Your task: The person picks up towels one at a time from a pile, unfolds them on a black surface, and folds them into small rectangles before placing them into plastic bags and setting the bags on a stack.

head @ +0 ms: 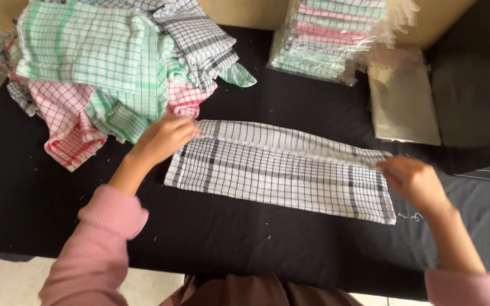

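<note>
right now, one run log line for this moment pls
left hand: on left end of black-and-white checked cloth | right hand: pinching its right end | cloth: folded lengthwise, flat on black table | cloth pile: upper left
</note>
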